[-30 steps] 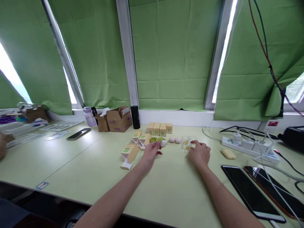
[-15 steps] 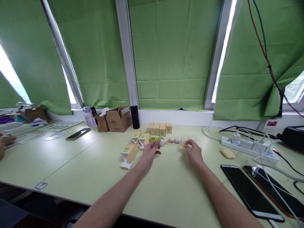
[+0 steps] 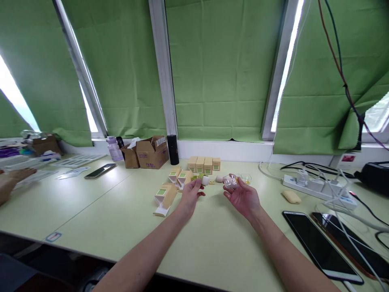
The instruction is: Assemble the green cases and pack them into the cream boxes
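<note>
My left hand (image 3: 190, 196) pinches a small white rounded cylinder (image 3: 205, 180) between thumb and fingers; green pieces lie just behind it. In my right hand (image 3: 245, 199), turned partly palm up, is a small clear cup-like container (image 3: 231, 181), held a little above the table. A second clear container (image 3: 246, 178) with something yellow in it stands right behind that hand. Between the hands lies a small white piece (image 3: 219, 179). To the left of my left hand, an opened small beige box (image 3: 165, 196) with a green label lies on its side, near two more such boxes (image 3: 184, 179).
Several closed beige boxes (image 3: 204, 165) stand in a row at the back. Farther left are cardboard cartons (image 3: 152, 154), a black cylinder (image 3: 172, 150) and a phone (image 3: 100, 171). A power strip (image 3: 319, 190) with cables and two phones (image 3: 322, 245) lie right. Another person's hand (image 3: 15, 180) shows far left.
My right hand has picked up a clear container, turned its palm upward and brought it slightly left. My left hand has barely moved. The other person's hand has come further into view.
</note>
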Action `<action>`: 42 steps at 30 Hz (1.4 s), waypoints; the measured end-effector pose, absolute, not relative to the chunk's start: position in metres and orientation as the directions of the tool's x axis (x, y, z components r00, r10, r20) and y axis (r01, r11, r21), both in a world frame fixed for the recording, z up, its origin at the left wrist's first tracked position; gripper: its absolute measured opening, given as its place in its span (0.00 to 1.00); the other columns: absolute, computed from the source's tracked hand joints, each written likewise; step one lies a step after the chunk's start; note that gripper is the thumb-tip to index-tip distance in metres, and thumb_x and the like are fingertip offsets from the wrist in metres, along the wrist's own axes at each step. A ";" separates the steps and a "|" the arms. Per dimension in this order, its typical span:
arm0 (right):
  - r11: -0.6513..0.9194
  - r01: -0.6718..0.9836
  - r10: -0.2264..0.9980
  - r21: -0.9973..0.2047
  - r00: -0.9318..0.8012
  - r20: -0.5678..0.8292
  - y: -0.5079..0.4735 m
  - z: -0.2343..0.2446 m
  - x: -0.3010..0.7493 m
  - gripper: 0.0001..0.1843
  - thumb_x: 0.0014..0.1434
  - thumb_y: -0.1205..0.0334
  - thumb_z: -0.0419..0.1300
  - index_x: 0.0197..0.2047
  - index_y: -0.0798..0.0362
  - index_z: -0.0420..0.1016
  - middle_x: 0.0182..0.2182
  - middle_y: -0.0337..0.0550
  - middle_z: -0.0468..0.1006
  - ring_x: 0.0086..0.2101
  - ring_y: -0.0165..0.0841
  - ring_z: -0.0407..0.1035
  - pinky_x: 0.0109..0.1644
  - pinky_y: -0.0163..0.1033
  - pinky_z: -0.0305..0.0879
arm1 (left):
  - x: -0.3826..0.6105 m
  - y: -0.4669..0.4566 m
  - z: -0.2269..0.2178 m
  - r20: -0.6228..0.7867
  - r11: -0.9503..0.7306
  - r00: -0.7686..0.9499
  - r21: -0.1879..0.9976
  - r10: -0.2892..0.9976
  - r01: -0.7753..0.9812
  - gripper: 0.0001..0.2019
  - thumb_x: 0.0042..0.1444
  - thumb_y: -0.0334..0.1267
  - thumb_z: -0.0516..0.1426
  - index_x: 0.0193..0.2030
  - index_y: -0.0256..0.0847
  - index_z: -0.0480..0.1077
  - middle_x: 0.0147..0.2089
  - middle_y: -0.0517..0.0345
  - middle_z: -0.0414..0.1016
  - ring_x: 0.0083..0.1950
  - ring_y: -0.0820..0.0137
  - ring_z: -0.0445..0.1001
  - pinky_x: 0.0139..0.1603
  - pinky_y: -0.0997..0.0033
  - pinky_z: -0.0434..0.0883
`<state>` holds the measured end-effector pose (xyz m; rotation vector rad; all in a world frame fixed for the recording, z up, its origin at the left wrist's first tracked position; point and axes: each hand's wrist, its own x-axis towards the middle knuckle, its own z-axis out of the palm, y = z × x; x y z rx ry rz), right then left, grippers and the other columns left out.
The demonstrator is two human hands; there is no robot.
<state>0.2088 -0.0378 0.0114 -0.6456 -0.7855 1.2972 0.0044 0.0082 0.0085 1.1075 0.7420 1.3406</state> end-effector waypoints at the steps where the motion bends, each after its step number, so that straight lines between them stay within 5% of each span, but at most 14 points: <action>1: 0.172 -0.582 0.985 -0.795 0.087 0.149 -0.038 0.011 0.208 0.20 0.56 0.42 0.66 0.45 0.46 0.78 0.41 0.47 0.84 0.34 0.41 0.78 0.36 0.47 0.72 | 0.004 0.008 0.008 0.172 -0.111 0.136 0.921 0.976 -0.373 0.28 0.42 0.62 0.71 0.34 0.35 0.79 0.36 0.53 0.73 0.39 0.69 0.69 0.33 0.71 0.70; 6: 0.275 -0.533 0.961 -0.800 0.168 0.218 -0.038 0.012 0.198 0.27 0.50 0.42 0.74 0.48 0.45 0.75 0.40 0.44 0.84 0.35 0.38 0.76 0.35 0.42 0.70 | 0.005 0.008 0.009 0.180 -0.117 0.136 0.918 0.974 -0.378 0.28 0.42 0.62 0.71 0.34 0.36 0.80 0.36 0.53 0.73 0.39 0.69 0.68 0.33 0.71 0.71; 15: 0.433 0.096 0.872 -0.896 0.207 0.443 -0.045 0.005 0.174 0.37 0.44 0.54 0.79 0.54 0.47 0.69 0.46 0.46 0.83 0.37 0.35 0.73 0.39 0.40 0.70 | 0.004 0.004 0.012 0.231 -0.152 0.172 0.913 0.958 -0.379 0.25 0.47 0.59 0.71 0.36 0.37 0.80 0.37 0.52 0.76 0.39 0.69 0.71 0.35 0.72 0.70; 25: 0.311 -0.171 0.943 -0.935 0.177 0.282 -0.044 0.003 0.167 0.38 0.39 0.48 0.80 0.49 0.48 0.68 0.38 0.43 0.85 0.37 0.38 0.76 0.40 0.44 0.76 | 0.002 0.004 0.009 0.284 -0.198 0.238 0.924 0.929 -0.328 0.22 0.50 0.54 0.71 0.39 0.36 0.78 0.38 0.54 0.77 0.38 0.70 0.73 0.38 0.73 0.70; 42: 0.299 -0.207 0.953 -0.931 0.123 0.278 -0.044 0.002 0.167 0.39 0.40 0.49 0.80 0.50 0.49 0.67 0.39 0.45 0.86 0.37 0.38 0.76 0.40 0.46 0.78 | 0.001 0.002 0.009 0.318 -0.264 0.286 0.941 0.904 -0.211 0.24 0.50 0.55 0.70 0.44 0.36 0.78 0.43 0.49 0.80 0.42 0.65 0.76 0.39 0.71 0.71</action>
